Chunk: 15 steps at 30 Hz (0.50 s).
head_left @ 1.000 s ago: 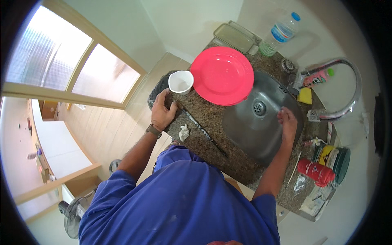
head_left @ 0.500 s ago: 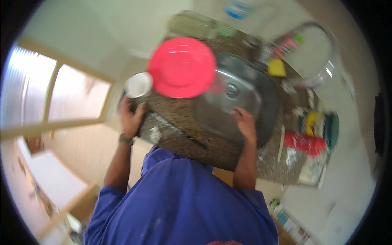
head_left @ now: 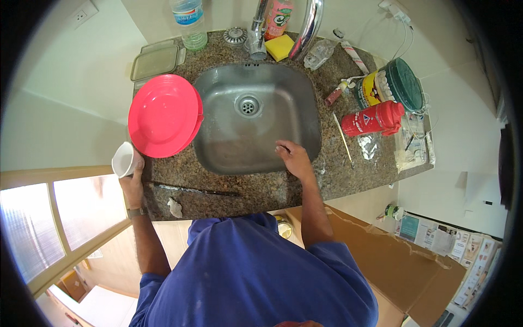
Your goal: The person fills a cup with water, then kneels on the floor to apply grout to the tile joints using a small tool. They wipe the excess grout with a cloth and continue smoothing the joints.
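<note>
Cup [head_left: 126, 160] in left hand [head_left: 132, 186], drain [head_left: 248, 106] in sink [head_left: 234, 143]

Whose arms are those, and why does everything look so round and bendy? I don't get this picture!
There's no robot here. A person in a blue shirt wears a camera on their head, looking down. Its wide fisheye lens bends straight edges.

The left hand holds a white cup, tipped a little. The right hand is over the sink; its fingers may pinch something small and dark, but it's too tiny to tell.

On the speckled counter are pink-red plates, a long dark stick, a yellow sponge and a red bottle on its side.
</note>
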Available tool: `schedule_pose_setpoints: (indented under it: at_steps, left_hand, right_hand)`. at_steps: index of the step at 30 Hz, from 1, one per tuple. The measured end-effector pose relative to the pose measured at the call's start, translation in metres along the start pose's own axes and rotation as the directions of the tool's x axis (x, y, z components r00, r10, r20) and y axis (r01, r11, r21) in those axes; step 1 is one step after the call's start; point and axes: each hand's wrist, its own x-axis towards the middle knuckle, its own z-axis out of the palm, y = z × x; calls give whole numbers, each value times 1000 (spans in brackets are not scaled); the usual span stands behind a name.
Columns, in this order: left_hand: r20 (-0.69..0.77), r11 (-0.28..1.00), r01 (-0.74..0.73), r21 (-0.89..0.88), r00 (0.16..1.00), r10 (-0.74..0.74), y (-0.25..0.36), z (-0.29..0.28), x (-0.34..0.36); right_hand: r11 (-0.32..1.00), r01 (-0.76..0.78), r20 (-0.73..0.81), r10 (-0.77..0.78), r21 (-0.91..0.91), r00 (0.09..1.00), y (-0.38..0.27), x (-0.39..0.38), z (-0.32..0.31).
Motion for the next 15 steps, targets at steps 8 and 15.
schedule_pose_setpoints:
  at_steps: [8, 15]
  left_hand:
    - [185, 987, -143, 78, 974, 127, 76, 17, -55]
    - [565, 937, -344, -65, 761, 319, 124, 126, -70]
  right_hand:
    - [983, 2, -166, 29, 183, 986, 13, 7, -18]
    - [948, 317, -373, -293, 4, 880, -31, 83, -71]
